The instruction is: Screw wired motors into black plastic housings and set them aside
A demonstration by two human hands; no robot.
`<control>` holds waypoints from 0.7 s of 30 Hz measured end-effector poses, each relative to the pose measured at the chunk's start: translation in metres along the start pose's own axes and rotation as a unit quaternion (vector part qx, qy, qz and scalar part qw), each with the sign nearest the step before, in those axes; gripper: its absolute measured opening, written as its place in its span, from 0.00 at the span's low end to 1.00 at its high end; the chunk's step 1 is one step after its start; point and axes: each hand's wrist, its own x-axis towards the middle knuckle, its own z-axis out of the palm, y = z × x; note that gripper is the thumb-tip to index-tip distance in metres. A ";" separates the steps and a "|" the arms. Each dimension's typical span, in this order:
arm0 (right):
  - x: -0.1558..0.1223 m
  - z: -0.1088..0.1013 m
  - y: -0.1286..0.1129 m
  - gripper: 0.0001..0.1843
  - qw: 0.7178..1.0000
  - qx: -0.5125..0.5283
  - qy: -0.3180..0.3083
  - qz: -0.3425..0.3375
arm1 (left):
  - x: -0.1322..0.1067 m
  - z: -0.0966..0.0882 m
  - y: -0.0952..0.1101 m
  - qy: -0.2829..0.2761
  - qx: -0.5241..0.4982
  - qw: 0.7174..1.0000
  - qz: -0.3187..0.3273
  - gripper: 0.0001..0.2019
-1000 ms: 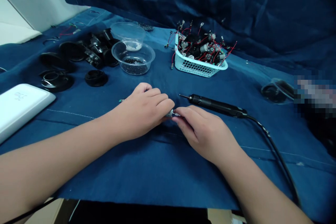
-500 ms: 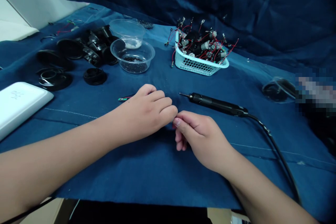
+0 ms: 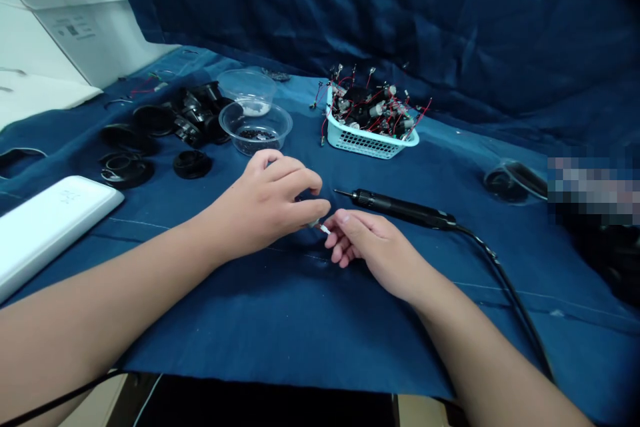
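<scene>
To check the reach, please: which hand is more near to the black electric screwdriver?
The right hand is nearer, just in front of the electric screwdriver. The left hand is farther, off to the left of its tip.

An electric screwdriver (image 3: 400,208) lies right of center on the blue cloth (image 3: 300,327), below a pale blue plastic basket (image 3: 367,143) of red-wired parts; clear plastic bowls (image 3: 255,127) and black rings (image 3: 191,164) sit upper left.

Tiny white-tipped piece (image 3: 320,227), details unreadable
</scene>
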 end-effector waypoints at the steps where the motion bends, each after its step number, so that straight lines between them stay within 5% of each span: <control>1: 0.001 0.001 0.001 0.27 1.000 -0.009 -0.005 -0.015 | 0.000 0.000 0.000 0.000 0.000 1.000 0.002 0.09; 3: 0.003 0.005 0.002 0.23 0.997 -0.058 0.007 -0.043 | 0.001 0.001 0.002 -0.005 -0.005 1.000 0.012 0.11; 7: 0.005 0.019 0.004 0.16 0.961 -0.206 0.136 -0.125 | 0.001 0.002 0.006 -0.006 -0.006 1.000 0.007 0.14; 13: 0.010 0.024 0.011 0.18 0.982 -0.075 0.146 -0.091 | 0.001 0.004 0.007 -0.018 -0.010 1.000 0.003 0.18; 21: 0.015 0.007 0.013 0.19 0.979 -0.078 0.162 -0.094 | -0.002 0.009 -0.008 -0.048 -0.080 0.994 -0.065 0.14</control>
